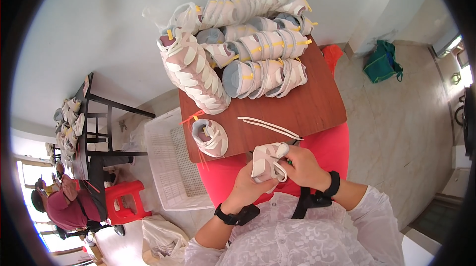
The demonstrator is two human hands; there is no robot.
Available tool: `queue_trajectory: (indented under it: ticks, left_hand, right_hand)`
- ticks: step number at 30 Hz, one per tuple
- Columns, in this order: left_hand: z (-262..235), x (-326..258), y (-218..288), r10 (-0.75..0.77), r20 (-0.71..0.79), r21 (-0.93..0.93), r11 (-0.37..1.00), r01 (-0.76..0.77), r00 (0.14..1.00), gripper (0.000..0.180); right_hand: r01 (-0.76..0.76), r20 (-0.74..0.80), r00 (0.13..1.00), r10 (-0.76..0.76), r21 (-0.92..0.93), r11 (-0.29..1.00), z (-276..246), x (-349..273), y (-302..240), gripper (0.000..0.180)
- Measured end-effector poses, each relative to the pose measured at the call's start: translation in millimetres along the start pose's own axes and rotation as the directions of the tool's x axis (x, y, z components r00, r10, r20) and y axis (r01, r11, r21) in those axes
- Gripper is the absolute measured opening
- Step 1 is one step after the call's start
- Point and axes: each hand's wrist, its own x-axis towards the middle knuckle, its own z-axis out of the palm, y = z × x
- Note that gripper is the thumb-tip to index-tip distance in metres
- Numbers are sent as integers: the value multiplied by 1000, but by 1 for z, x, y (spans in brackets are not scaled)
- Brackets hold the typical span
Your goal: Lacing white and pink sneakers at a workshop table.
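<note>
Clock positions run from the piece in my grip, 12 pointing away from me.

- Shoe upper (264,163), one: pale pink and off-white panels, soft and rounded, held above my lap at the near edge of the table.
- My left hand (249,183): fingers and thumb clamped on the upper's lower side.
- My right hand (306,168): fingers curled together at the upper's 3 o'clock edge, closed on a slim tool (289,162), mostly hidden, showing a thin dark shaft and a spot of green.
- Lace loop (281,171): white, flat, curving from the upper beside my right fingers.
- Loose laces (270,127): white, cord-like, two strands side by side, at 12.
- Laced upper (211,139): grey lining, yellow tab, orange-red string beside it, near 10, at the table corner.
- Nested uppers (267,78): ribbed, tube-like rows with grey linings and yellow tabs, at 12; one curved column (192,72) of overlapping white flaps between 10 and 11.
- Table (317,105): reddish-brown, smooth, wood-grained top.
- Crate (157,167): white plastic, perforated, at 9.
- Bag (383,62): dark green, slumped, on the floor between 1 and 2.
- Stool (126,201): glossy red plastic, between 8 and 9; a co-worker (74,201) in a maroon top beyond.
</note>
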Motion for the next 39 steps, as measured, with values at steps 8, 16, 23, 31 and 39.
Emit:
queue_trajectory:
  ticks: [8, 16, 23, 31, 39]
  left_hand:
    - [-2, -3, -4, -9, -41, -82, 997, 5, 999, 43]
    - [-12, 3, -10, 113, -124, -213, 967, -137, 986, 49]
    - [-4, 2, -39, 124, -151, -112, 984, -142, 981, 55]
    - [-18, 2, -6, 217, 71, -423, 890, -167, 974, 52]
    - [-16, 7, -20, 146, -130, -274, 945, -177, 981, 37]
  right_hand:
    - [-61, -42, 997, 60, -13, 998, -3, 6, -3, 14]
    - [-182, 227, 965, 134, 204, 962, -27, 9, -13, 21]
    - [48, 85, 995, -55, 88, 995, -25, 5, -10, 23]
    - [58, 219, 974, -58, 9, 998, -40, 8, -17, 23]
    - [6, 3, 1000, -6, 86, 996, -43, 6, -8, 32]
